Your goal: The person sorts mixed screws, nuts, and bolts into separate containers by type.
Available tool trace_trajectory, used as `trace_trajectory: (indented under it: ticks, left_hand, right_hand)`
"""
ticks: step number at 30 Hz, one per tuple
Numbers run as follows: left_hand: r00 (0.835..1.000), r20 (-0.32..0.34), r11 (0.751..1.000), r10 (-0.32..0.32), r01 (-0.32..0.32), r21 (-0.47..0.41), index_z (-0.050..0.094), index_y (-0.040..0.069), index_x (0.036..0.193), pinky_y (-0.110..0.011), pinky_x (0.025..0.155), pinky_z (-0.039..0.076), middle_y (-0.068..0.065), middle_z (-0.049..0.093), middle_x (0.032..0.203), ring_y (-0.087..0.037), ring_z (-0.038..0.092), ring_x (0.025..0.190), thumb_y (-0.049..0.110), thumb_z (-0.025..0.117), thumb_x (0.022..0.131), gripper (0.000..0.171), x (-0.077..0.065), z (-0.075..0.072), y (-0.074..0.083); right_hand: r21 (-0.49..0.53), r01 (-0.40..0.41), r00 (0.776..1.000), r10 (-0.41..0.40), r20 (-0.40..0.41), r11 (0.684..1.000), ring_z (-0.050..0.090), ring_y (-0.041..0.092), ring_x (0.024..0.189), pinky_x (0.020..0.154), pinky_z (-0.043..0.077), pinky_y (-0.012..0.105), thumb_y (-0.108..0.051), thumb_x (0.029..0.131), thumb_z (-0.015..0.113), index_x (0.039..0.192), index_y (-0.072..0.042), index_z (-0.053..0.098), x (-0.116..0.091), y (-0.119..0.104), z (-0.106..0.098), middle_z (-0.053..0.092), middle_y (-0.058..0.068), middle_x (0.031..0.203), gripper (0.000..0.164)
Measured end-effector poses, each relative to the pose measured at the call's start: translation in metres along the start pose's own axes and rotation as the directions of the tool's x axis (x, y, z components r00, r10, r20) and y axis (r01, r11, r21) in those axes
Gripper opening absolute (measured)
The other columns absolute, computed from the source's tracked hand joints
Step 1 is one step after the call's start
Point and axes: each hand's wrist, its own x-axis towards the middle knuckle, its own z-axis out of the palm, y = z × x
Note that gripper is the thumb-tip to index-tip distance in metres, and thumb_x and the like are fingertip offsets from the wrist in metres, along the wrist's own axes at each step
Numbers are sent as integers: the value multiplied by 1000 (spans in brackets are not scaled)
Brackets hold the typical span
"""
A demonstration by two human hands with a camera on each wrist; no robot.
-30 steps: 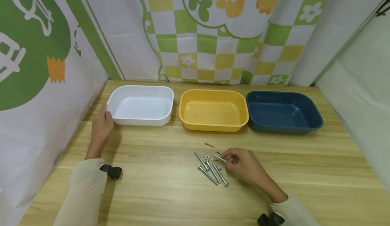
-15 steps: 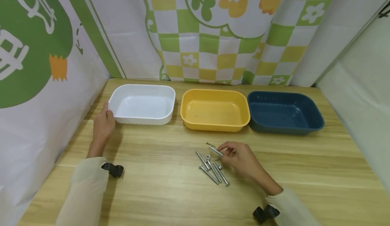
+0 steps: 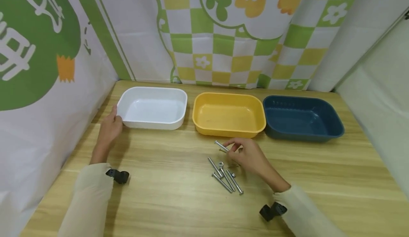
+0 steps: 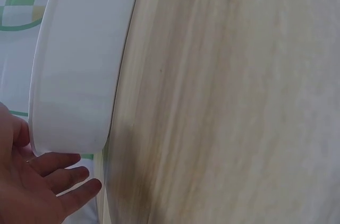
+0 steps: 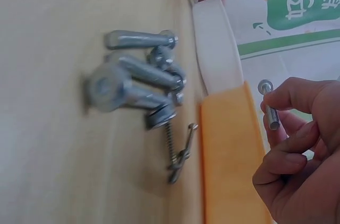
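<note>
My right hand [image 3: 249, 157] pinches a silver bolt [image 3: 221, 145] between thumb and fingers, above the table and just in front of the yellow tray [image 3: 230, 132]. The right wrist view shows the bolt's head [image 5: 265, 86] sticking out beyond the fingertips. On the left, my left hand [image 3: 110, 128] touches the end wall of the white tray [image 3: 153, 125]; in the left wrist view its fingers [image 4: 64, 173] look straight and relaxed. Below the right hand lies a loose heap of bolts [image 3: 222, 183], with a nut [image 3: 221, 164] at its upper end.
Beside the heap, small thin screws [image 5: 170, 141] lie on the wooden table [image 3: 169, 194]. To the right of the yellow tray stands a dark blue tray [image 3: 303, 136], close against it. A patterned cloth [image 3: 223, 45] hangs behind the trays.
My right hand has lifted the bolt away from the heap, up and slightly left toward the yellow tray. My left hand stays at the white tray. The whole view has shifted a little.
</note>
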Motion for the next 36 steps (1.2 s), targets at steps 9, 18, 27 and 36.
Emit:
trace_trajectory:
  ticks: [9, 18, 27, 36]
  left_hand:
    - [995, 77, 992, 59, -67, 105, 4, -2, 157, -61, 111, 22, -31, 18, 156, -52, 22, 141, 27, 16, 105, 61, 2, -4, 2]
    - [992, 102, 985, 77, -92, 143, 2, -7, 155, -61, 111, 23, -36, 19, 154, -54, 24, 139, 25, 15, 105, 62, 3, -6, 3]
    - [991, 123, 976, 53, -78, 204, -2, -7, 156, -65, 107, 26, -39, 23, 152, -58, 29, 134, 28, 12, 106, 63, 1, -7, 0]
    - [987, 152, 974, 43, -75, 215, -5, -4, 156, -65, 108, 25, -38, 22, 152, -58, 29, 134, 32, 10, 106, 64, 2, -6, 3]
  right_hand:
    - [-24, 71, 997, -72, -22, 997, 44, 11, 53, 49, 35, 26, -2, 82, 69, 99, -9, 76, 17, -12, 5, 62, -3, 74, 20]
    - [32, 12, 1000, -13, 11, 999, 51, 15, 57, 49, 39, 26, -4, 85, 67, 103, -8, 75, 35, -28, 9, 64, 0, 77, 21]
    - [32, 24, 1000, -24, 6, 999, 50, 16, 57, 50, 39, 28, -6, 85, 69, 102, -10, 77, 56, -36, 22, 65, 1, 77, 19]
    - [34, 17, 1000, -17, -11, 999, 50, 17, 60, 52, 36, 28, -8, 85, 70, 101, -10, 77, 80, -43, 31, 65, 1, 75, 18]
